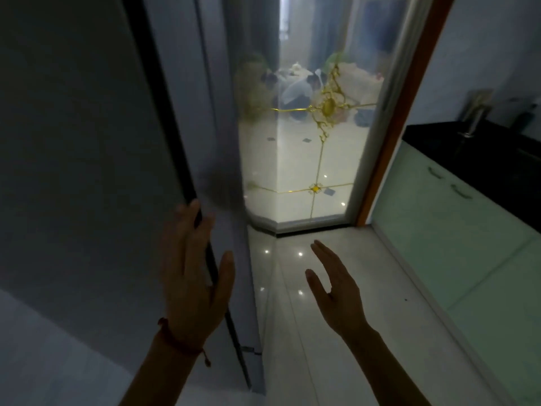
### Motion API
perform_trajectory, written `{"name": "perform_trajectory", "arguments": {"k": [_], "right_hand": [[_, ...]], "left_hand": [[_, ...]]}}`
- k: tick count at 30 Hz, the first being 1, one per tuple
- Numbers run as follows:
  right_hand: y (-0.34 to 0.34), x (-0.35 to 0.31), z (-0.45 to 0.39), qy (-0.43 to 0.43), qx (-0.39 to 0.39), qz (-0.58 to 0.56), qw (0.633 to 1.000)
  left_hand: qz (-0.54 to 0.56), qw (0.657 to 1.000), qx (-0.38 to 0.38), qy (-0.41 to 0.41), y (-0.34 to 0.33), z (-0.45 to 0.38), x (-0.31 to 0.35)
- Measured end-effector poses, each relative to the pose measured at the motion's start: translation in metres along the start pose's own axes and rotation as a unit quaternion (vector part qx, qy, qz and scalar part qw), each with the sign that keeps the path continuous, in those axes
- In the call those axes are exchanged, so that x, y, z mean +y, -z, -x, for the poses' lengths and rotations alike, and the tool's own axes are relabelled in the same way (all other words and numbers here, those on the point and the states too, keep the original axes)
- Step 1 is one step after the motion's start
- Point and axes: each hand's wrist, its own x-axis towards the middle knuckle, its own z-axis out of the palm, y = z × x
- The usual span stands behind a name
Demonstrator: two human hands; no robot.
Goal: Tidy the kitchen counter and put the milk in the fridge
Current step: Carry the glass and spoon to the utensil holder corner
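Note:
A tall grey fridge [82, 148] fills the left of the view, its door edge a dark vertical strip. My left hand [193, 273] lies flat with straight fingers against that edge, a red cord bracelet on the wrist. My right hand [336, 291] hangs in the air over the white floor, fingers straight and empty, apart from the fridge. No milk shows in this view.
A frosted glass door [316, 136] with gold lines stands straight ahead in a brown frame. At the right runs a black counter [480, 159] over pale green cabinets [456, 230], with a metal holder on top. Glossy white floor tiles [322, 361] lie between.

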Motion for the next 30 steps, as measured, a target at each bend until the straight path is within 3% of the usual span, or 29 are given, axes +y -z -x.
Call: {"name": "perform_trajectory", "arguments": {"k": [4, 8, 12, 16, 19, 23, 30], "right_hand": [[0.05, 0.054, 0.064, -0.142, -0.008, 0.062, 0.988], [0.108, 0.103, 0.148, -0.283, -0.024, 0.125, 0.951], [0.168, 0.15, 0.251, -0.428, -0.022, 0.135, 0.894], [0.221, 0.18, 0.361, -0.57, 0.022, 0.09, 0.817], [0.249, 0.189, 0.435, -0.655, 0.066, 0.051, 0.751], [0.268, 0.187, 0.516, -0.731, 0.126, 0.006, 0.67], [0.278, 0.173, 0.589, -0.799, 0.254, -0.055, 0.543]], "left_hand": [[0.074, 0.983, -0.158, -0.046, -0.042, 0.038, 0.042], [0.123, 0.926, -0.358, -0.01, -0.103, 0.094, 0.08], [0.128, 0.831, -0.54, 0.027, -0.158, 0.175, 0.125], [0.095, 0.695, -0.707, 0.084, -0.194, 0.246, 0.189], [0.087, 0.622, -0.774, 0.082, -0.216, 0.288, 0.242], [0.075, 0.551, -0.828, 0.075, -0.238, 0.323, 0.31], [0.024, 0.495, -0.868, -0.009, -0.284, 0.357, 0.39]]}}
